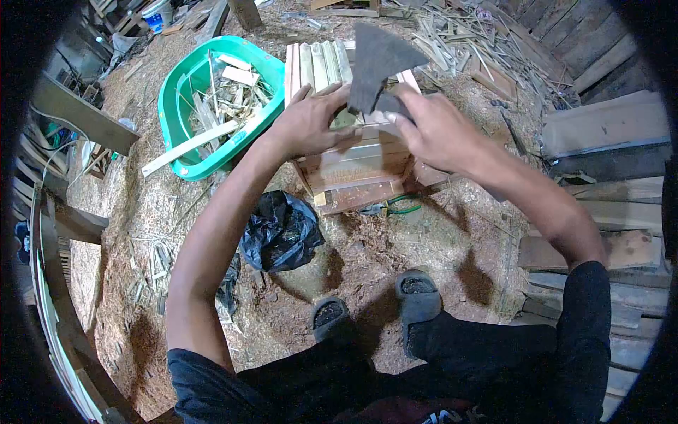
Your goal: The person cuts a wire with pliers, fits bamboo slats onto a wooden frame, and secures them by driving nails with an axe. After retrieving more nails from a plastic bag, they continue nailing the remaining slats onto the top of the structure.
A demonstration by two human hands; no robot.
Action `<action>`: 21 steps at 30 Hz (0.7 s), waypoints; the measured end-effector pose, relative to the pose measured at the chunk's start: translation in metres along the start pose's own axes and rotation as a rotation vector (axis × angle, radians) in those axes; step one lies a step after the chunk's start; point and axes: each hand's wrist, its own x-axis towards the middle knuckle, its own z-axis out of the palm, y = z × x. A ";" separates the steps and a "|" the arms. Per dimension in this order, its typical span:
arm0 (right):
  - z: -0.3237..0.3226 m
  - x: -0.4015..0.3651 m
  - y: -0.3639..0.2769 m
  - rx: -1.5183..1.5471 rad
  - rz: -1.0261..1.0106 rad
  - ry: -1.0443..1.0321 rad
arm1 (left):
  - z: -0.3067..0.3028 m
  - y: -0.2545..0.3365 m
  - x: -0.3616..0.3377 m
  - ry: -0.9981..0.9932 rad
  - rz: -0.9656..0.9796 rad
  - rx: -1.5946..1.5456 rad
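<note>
My right hand (pixel 424 126) is closed round the handle of a hatchet (pixel 381 63), its dark blade raised over the right part of a slatted wooden crate (pixel 353 166). To the left, my left hand (pixel 314 121) rests on the crate's top with its fingers spread, beside pale ridged slats (pixel 321 65). Whether a small piece lies under its fingers is hard to tell. Green-handled pliers (pixel 399 206) lie on the ground at the crate's near edge.
A green tub (pixel 169 120) of wood scraps stands left of the crate. A black plastic bag (pixel 281 233) sits nearer my feet. Stacked boards (pixel 607 212) line the right side, wooden posts (pixel 88 113) the left. Scrap sticks (pixel 459 42) lie at the back.
</note>
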 end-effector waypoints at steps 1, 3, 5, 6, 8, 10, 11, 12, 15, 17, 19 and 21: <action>-0.010 0.001 -0.009 0.045 0.036 0.021 | -0.003 0.001 0.001 -0.044 -0.016 -0.011; -0.020 0.002 -0.018 0.082 0.042 0.102 | -0.003 0.002 0.000 -0.014 -0.078 -0.063; -0.026 0.003 -0.021 0.067 -0.016 0.233 | -0.002 0.003 0.000 0.008 -0.102 -0.088; -0.028 0.002 -0.025 0.075 -0.001 0.234 | -0.002 0.003 0.001 0.017 -0.097 -0.086; -0.015 0.003 -0.014 0.030 -0.058 0.205 | -0.003 0.004 0.003 -0.031 -0.121 -0.086; -0.001 0.001 -0.007 -0.031 -0.064 0.119 | -0.009 0.004 0.006 -0.144 -0.180 -0.088; 0.004 -0.001 -0.006 -0.070 -0.042 0.050 | -0.006 0.003 0.006 -0.100 -0.156 -0.078; 0.006 -0.002 -0.006 -0.108 -0.021 -0.020 | -0.003 0.004 0.004 -0.054 -0.132 -0.066; -0.005 0.002 -0.007 -0.010 0.049 -0.043 | -0.001 0.002 0.004 -0.018 -0.124 -0.061; -0.016 0.004 -0.013 0.034 0.061 0.047 | -0.002 0.000 0.004 -0.016 -0.118 -0.054; -0.017 0.008 -0.011 0.039 -0.008 0.169 | 0.002 -0.001 0.004 0.000 -0.089 -0.038; -0.014 0.010 -0.007 0.004 -0.151 0.341 | 0.003 -0.003 0.004 0.001 -0.088 -0.024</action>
